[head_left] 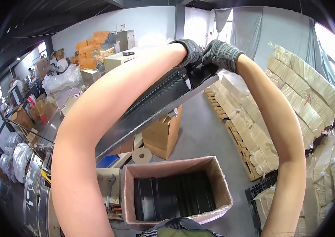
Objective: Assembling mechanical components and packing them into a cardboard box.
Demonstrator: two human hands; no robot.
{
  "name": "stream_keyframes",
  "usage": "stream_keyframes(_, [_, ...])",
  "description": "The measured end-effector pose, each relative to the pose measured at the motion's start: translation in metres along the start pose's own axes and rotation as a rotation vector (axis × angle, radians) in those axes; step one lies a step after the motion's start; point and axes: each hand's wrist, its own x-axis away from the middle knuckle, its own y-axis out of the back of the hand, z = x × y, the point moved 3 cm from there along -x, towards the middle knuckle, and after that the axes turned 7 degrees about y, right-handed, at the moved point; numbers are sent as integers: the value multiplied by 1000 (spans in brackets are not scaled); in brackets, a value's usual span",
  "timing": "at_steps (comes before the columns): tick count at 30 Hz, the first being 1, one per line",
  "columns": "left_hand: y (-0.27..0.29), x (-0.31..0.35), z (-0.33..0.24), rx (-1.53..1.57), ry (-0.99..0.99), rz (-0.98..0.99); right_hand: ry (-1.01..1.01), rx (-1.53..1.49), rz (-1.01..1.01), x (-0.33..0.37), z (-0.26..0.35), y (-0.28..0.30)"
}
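Both my arms reach far forward, in grey knitted gloves, to the far end of a long metal-edged conveyor (151, 113). There my left hand (190, 50) and my right hand (218, 54) come close together over a black, shiny, flat piece (203, 74). The right hand's fingers are bent down onto it. My left hand looks closed on the same piece, its fingertips mostly hidden behind the glove. Black ribbed material (169, 87) covers the conveyor bed. In front of my body, a plastic-lined cardboard box (130, 197) contains black flat pieces (171, 195) laid side by side.
An adjustable wrench (110, 189) lies on a surface left of the box. A tape roll (142, 155) and a brown carton (161, 136) stand beyond it. Wrapped beige stacks (250, 118) on wooden pallets (238, 148) line the right. Cartons and plastic bags (63, 78) crowd the left.
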Motion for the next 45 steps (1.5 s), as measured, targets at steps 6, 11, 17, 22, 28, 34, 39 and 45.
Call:
stream_keyframes(6, [-13, 23, 3, -554, -131, -286, 28, 374, 119, -15, -26, -42])
stream_keyframes(11, [-55, 66, 12, 340, 122, -498, 49, 435, 130, -21, -32, -49])
stream_keyframes(17, [-109, 97, 4, 199, -435, -810, -5, 454, 49, -23, -12, -47])
stream_keyframes(22, [-123, 160, -46, 528, -193, -849, 37, 228, -87, -16, -11, -45])
stream_keyframes(28, [-215, 253, -119, 596, -566, -727, -89, 324, -224, -26, -44, -55])
stream_keyframes(34, [-362, 315, -143, 1079, 51, -345, -49, 106, -6, -5, -8, -41])
stream_keyframes(39, [-463, 347, -197, 1151, 276, -122, -648, -836, -213, 48, 1, -12])
stream_keyframes(45, [-458, 343, -235, 1145, 288, -19, -802, -988, -379, 140, -75, -34])
